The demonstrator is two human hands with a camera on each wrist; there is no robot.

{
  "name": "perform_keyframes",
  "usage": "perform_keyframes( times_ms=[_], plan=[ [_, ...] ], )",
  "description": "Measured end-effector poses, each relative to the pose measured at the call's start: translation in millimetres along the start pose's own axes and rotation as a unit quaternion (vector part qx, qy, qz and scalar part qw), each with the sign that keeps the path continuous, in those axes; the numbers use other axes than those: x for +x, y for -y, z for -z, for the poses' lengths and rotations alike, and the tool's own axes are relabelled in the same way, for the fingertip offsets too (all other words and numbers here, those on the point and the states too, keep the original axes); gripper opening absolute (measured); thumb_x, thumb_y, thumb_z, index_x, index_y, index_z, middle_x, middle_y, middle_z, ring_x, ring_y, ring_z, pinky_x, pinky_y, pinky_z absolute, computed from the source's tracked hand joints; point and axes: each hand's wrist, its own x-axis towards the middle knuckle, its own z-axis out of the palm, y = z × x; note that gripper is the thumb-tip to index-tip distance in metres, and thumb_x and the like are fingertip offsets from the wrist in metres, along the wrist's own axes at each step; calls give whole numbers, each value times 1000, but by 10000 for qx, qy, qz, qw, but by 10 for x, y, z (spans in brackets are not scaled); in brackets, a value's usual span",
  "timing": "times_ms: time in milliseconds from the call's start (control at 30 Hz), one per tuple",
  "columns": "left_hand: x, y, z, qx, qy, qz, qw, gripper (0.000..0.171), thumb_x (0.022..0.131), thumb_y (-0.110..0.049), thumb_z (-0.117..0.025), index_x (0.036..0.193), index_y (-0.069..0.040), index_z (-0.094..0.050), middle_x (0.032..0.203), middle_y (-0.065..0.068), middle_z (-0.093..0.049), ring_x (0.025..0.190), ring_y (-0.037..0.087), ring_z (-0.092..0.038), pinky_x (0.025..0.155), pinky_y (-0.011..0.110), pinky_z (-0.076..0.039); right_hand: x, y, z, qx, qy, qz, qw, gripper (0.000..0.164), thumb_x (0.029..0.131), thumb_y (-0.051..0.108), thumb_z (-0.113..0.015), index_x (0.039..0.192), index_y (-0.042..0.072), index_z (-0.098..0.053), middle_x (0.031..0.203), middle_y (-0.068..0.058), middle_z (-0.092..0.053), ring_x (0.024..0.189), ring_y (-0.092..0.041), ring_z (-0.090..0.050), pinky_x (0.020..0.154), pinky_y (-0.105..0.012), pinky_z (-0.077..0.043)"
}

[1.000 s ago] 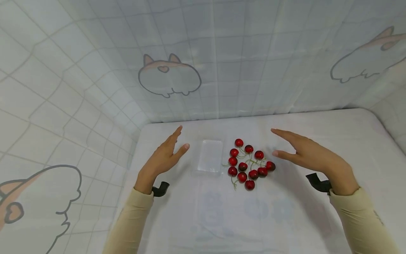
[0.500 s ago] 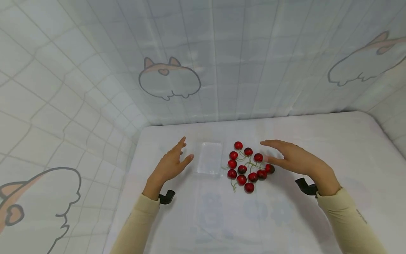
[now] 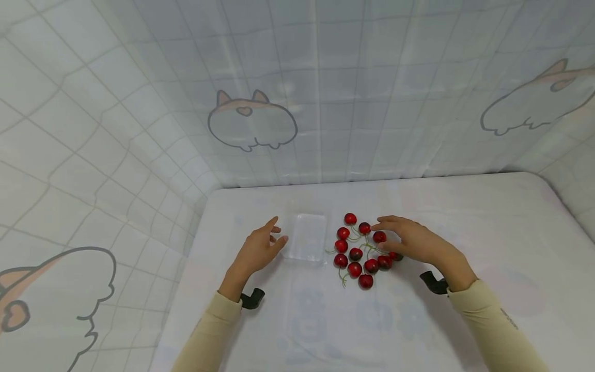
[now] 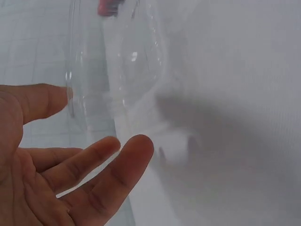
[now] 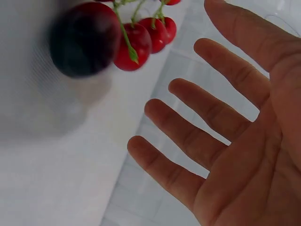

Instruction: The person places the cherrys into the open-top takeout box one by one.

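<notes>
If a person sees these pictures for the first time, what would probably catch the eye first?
Probably the red cherries with green stems, near the middle of the white table. Then perhaps the right hand, over their right side, and the left hand, beside a clear box. Behind, a cartoon animal stands out on the pale backdrop.

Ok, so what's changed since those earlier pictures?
The left hand has moved rightward, up to the clear container; the right hand has moved leftward, over the right edge of the cherries. Neither is seen gripping anything. The container and cherries lie as before.
</notes>
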Motion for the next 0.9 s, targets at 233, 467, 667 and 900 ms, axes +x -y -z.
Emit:
perform_keyframes(
  times_ms=[233,467,667,900],
  plan=[
    [21,-17,-117,-626,2,229,9978,65,99,-27,-64,152,1,-39,133,16,-62,106,26,-66,71,33,-59,63,-48,-127,77,41,-52,9999,43,94,25,-71,132,6,-66,144,-22,-51,132,-45,-46,104,-63,-40],
    [12,-31,-186,-1060,-79,316,9938,63,98,-22,-67,150,2,-42,132,18,-62,104,27,-65,54,27,-57,115,-105,-236,177,79,61,9998,41,91,20,-75,128,4,-68,140,-22,-54,127,-43,-52,102,-59,-44],
    [-2,-22,-225,-1139,-97,378,9927,62,97,-17,-67,151,1,-41,131,18,-62,70,20,-66,47,29,-55,154,-140,-284,27,43,297,9995,38,90,15,-76,124,1,-70,134,-24,-58,123,-43,-55,101,-57,-46],
    [-13,-26,-248,-1263,-138,363,9912,61,96,-11,-67,151,1,-41,128,18,-62,59,20,-63,44,31,-54,180,-179,-303,28,-124,396,9991,33,88,13,-77,119,1,-73,125,-19,-63,115,-39,-60,96,-54,-50]
  ],
)
